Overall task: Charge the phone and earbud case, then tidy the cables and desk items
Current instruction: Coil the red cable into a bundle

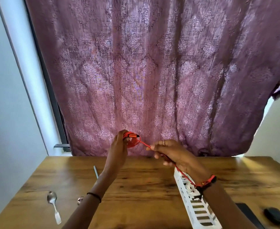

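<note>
Left hand (119, 146) grips one coiled red cable (132, 140); right hand (167, 152) pinches its strand.

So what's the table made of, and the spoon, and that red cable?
The brown table looks like wood or a wood-look laminate: dark grain streaks under a light sheen. The small silver spoon looks like polished metal, since its bowl gleams. The thin red cable, coiled in the left hand and fed by the right hand, may be braided fabric or plastic; too blurred to tell.
</note>
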